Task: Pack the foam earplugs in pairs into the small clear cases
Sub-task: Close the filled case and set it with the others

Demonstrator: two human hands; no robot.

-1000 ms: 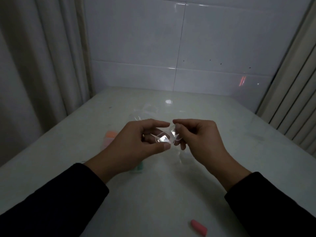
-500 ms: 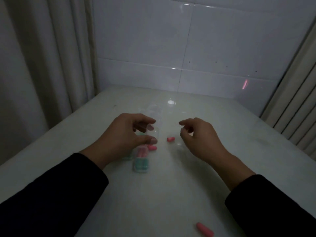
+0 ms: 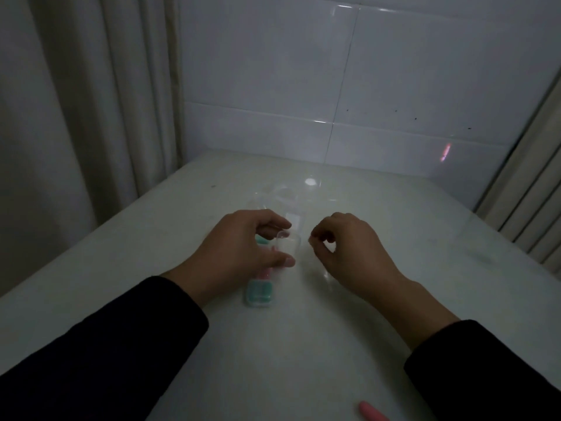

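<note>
**Clear case held over a glossy white table**

The left hand point(image 3: 243, 247) grips a small clear plastic case point(image 3: 288, 243) between thumb and curled fingers, just above the smooth table point(image 3: 303, 344). The right hand point(image 3: 349, 247) hovers beside it, fingers curled; whether it pinches anything cannot be told. A rounded case of teal earplugs point(image 3: 259, 294) lies below the left hand. A soft pink earplug point(image 3: 372, 413) sits at the near edge.

A white table point(image 3: 303, 344) fills the lower view, its far edge meeting a wall point(image 3: 303, 71) of large glossy white tiles (a small pink glint of light shows at the right). A pale curtain point(image 3: 76, 101) hangs at left, and ribbed panelling point(image 3: 534, 202) stands at right.
</note>
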